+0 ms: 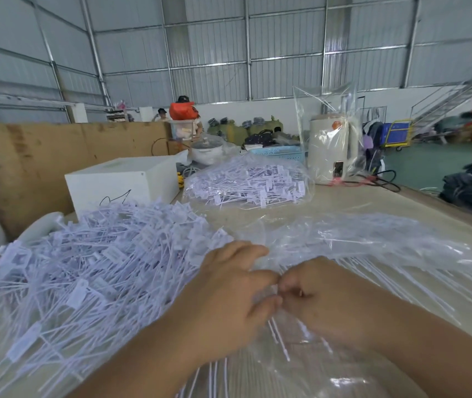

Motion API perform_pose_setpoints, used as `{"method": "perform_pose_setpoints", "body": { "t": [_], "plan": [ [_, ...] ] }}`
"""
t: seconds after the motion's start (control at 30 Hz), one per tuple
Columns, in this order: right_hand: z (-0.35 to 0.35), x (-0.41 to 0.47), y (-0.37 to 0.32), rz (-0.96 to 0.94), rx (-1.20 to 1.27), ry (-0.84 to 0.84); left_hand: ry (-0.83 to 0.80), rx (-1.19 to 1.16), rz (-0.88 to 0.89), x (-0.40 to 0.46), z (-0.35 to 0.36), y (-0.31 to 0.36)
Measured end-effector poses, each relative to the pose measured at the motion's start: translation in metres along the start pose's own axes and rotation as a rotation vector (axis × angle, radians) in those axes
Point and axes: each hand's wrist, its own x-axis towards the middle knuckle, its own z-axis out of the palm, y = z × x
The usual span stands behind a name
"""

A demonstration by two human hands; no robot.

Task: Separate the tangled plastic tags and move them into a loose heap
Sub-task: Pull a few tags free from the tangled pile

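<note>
Near the tabletop's front edge, left hand and right hand together, fingertips pinching tangled plastic tags over a clear bag; toward the left edge, the loose heap; farther back mid-table, a bagged bundle.

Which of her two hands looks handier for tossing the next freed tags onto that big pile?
Probably the left hand: it lies right at the edge of the loose heap, which spreads on its side. The right hand is over the clear bag of tangled tags, farther from the heap.
</note>
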Motion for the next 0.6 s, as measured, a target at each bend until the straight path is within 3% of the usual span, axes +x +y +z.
{"method": "perform_pose_setpoints", "body": {
  "t": [0.13,0.3,0.5,0.6],
  "plan": [
    [0.007,0.01,0.01,-0.014,-0.044,0.125,-0.047,0.155,-0.106,-0.001,0.01,-0.011],
    [0.022,0.018,0.017,-0.044,-0.21,0.031,0.003,0.176,-0.172,0.002,0.009,-0.01],
    [0.017,0.021,0.001,0.006,-0.393,0.151,0.053,0.208,-0.24,0.004,0.002,-0.009],
    [0.024,0.024,0.004,0.02,-0.415,0.098,0.029,0.219,-0.244,0.004,0.003,-0.008]
  ]
}}
